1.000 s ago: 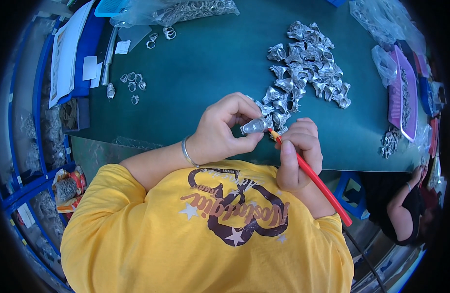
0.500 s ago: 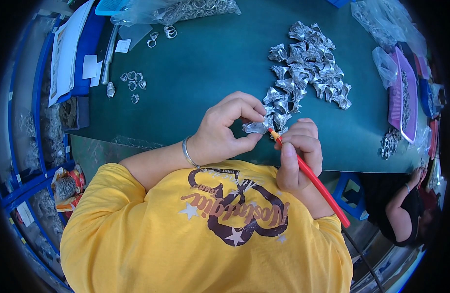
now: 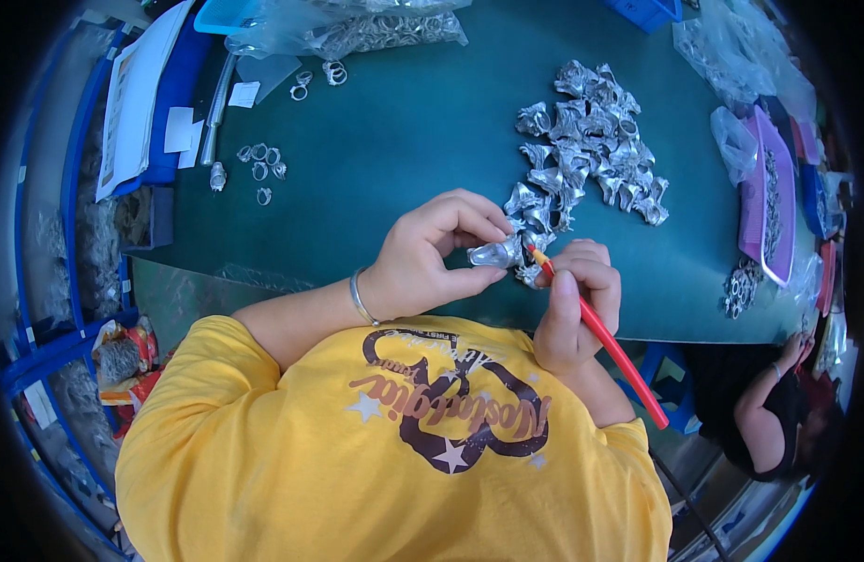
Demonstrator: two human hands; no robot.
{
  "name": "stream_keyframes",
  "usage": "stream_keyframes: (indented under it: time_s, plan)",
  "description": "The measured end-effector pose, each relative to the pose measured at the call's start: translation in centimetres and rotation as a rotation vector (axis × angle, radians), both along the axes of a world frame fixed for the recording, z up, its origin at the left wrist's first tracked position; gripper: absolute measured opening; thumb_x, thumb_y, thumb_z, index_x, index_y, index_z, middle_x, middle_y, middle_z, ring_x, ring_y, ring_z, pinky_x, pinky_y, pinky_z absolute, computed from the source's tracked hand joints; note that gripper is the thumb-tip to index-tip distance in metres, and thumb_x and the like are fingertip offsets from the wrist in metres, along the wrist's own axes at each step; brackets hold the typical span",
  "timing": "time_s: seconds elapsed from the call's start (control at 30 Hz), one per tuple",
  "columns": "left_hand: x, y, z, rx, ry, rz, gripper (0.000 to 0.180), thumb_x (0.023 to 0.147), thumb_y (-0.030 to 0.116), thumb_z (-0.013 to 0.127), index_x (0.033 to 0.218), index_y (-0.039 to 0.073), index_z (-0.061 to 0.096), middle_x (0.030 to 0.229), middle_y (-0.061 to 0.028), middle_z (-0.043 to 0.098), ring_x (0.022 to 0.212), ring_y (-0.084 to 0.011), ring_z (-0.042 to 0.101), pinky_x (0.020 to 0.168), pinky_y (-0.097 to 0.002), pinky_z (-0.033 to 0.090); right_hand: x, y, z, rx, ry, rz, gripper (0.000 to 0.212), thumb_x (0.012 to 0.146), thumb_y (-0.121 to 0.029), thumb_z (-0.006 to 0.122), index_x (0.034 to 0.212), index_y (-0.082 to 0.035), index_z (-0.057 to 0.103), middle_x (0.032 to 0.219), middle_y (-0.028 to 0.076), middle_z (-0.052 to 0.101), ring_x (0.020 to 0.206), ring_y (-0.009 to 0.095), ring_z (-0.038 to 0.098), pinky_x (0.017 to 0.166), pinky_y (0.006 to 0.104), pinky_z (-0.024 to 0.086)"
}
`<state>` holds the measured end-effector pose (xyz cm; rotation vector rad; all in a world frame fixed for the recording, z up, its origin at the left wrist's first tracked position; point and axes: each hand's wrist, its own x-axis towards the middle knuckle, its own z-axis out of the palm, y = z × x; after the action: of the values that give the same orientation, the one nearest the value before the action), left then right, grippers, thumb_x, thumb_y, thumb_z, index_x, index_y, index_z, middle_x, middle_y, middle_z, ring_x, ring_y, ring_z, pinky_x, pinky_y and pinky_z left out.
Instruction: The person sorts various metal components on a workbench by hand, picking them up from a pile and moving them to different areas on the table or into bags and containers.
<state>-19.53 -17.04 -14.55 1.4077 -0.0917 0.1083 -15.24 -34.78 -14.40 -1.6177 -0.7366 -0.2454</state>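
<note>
My left hand (image 3: 420, 248) pinches a chunky silver metal ring (image 3: 495, 255) between thumb and fingertips, above the near part of the table. In my right hand (image 3: 580, 304) is a red pencil (image 3: 614, 351), its shaft slanting down to the right. The pencil's pale sharpened end with a red point is just right of the ring; whether it touches cannot be made out. Behind and between the hands spreads a heap of similar silver castings (image 3: 591, 131), reaching from the fingertips toward the far side of the green table (image 3: 385, 122).
Several small rings (image 3: 260, 170) and a metal ring mandrel (image 3: 217, 112) lie on the left. A clear bag of rings (image 3: 394, 33) sits at the back. On the right stand a purple basket (image 3: 756, 201) and a ring bunch (image 3: 742, 286). Another person's arm (image 3: 764, 412) shows lower right.
The pencil tip has drawn slightly right, away from the ring. The ring is turned a little in my left fingers. The whole view has shifted slightly.
</note>
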Motion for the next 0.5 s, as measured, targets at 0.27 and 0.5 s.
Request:
stream_keyframes:
  time_s: [0.27, 0.5]
  plan:
    - [0.1, 0.7, 0.0, -0.684, 0.393, -0.156, 0.024, 0.083, -0.003, 0.064, 0.105, -0.001, 0.056, 0.105, -0.0147, 0.061, 0.096, -0.0223, 0.064, 0.081, -0.0301, 0.055, 0.0, -0.1, -0.1, 0.125, 0.030, -0.058, 0.009, 0.087, -0.005, 0.049, 0.094, 0.000, 0.048, 0.078, 0.011, 0.057, 0.073, 0.021, 0.049, 0.074, 0.0363, 0.041]
    - [0.8, 2.0, 0.9, -0.703, 0.443, -0.199, 0.010, 0.087, -0.002, 0.060, 0.097, -0.003, 0.061, 0.096, -0.0154, 0.065, 0.077, -0.0189, 0.066, 0.064, -0.0258, 0.055, 0.0, 0.0, -0.2, 0.174, 0.013, -0.067, 0.007, 0.086, -0.003, 0.049, 0.092, 0.000, 0.048, 0.078, 0.011, 0.056, 0.072, 0.021, 0.049, 0.072, 0.0352, 0.040]
